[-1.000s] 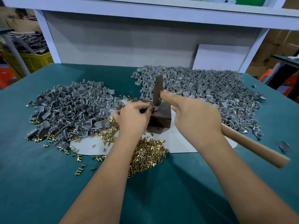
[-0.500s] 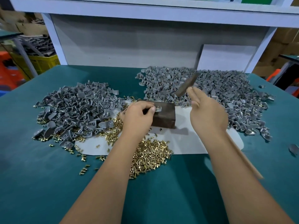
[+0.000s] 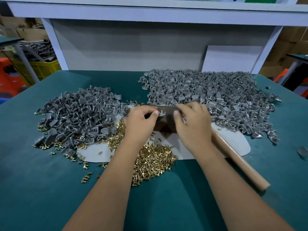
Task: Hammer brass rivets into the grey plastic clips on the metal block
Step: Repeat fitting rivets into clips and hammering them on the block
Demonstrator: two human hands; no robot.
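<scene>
Clip (image 3: 161, 113) seated on metal block (image 3: 165, 120), centre of desk (image 3: 41, 180).
My left grip (image 3: 140, 121) pinches the clip; my right grip (image 3: 191, 124) clamps the hammer (image 3: 236, 157), handle reaching toward the desk's right edge.

Teal work mat (image 3: 41, 189) covering the bench, with a pale sheet (image 3: 236, 144) lying flat on it. White frame (image 3: 150, 13) with upright posts along the far edge, backed by a grey panel (image 3: 126, 47); a white board (image 3: 231, 59) leans against it. Yellow crate (image 3: 44, 68) and cardboard boxes (image 3: 293, 40) in the background.
</scene>
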